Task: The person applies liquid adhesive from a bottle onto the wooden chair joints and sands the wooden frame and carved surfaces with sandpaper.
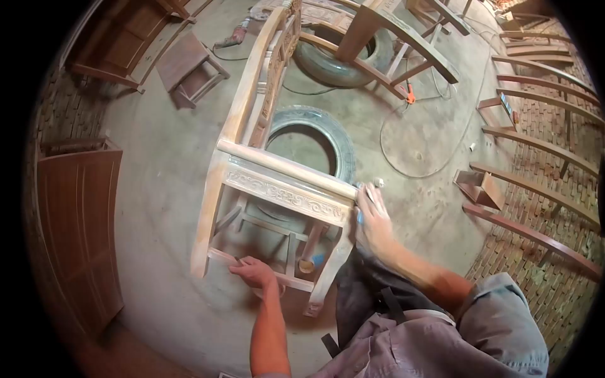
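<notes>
A pale wooden chair with a carved apron (pixel 283 192) lies in front of me, its seat turned away. My left hand (pixel 253 272) is closed at the lower stretcher rail (pixel 224 256). A small dark edge shows at its fingertips, too small to name. My right hand (pixel 374 220) lies with fingers stretched along the corner where the apron meets the curved leg (pixel 335 264). A blue patch shows beside those fingers; I cannot tell what it is. Under the chair, a roll-like thing with a blue end (pixel 307 264) is partly hidden.
One tyre (pixel 343 148) lies behind the chair, another tyre (pixel 321 66) further back beneath a second chair (pixel 403 31). A power tool (pixel 234 34) and cables lie on the floor. A small stool (pixel 189 66) and cabinet (pixel 82 220) stand left; curved wooden beams (pixel 535 233) line the right.
</notes>
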Action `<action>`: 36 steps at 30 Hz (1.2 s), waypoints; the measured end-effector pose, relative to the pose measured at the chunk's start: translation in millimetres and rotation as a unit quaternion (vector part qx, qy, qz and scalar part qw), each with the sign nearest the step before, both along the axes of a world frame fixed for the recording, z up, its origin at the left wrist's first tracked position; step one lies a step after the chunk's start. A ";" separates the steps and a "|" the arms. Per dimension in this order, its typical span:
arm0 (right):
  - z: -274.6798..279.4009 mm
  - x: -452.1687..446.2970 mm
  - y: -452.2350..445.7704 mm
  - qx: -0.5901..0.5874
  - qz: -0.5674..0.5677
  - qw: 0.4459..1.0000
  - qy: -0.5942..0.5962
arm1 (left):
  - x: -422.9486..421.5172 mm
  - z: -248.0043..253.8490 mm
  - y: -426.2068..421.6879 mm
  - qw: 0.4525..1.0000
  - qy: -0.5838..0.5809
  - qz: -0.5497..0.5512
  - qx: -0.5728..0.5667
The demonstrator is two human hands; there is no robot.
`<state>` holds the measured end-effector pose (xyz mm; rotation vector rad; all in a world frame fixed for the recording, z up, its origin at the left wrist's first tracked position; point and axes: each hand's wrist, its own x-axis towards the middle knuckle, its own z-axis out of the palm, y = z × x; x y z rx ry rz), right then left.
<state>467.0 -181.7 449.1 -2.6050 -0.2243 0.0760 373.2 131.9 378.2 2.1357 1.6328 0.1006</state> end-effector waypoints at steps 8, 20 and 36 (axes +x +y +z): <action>7.1 -8.3 -9.0 -0.009 0.009 1.000 -0.008 | -19.1 -30.9 12.9 0.998 -0.002 -0.025 0.058; 2.6 -14.3 -31.7 -0.060 0.087 0.994 0.011 | -20.9 -22.8 15.4 0.998 0.048 -0.015 0.042; 6.4 -3.8 -44.1 -0.094 0.179 0.979 -0.018 | -14.4 -22.6 7.7 0.998 0.022 -0.016 0.053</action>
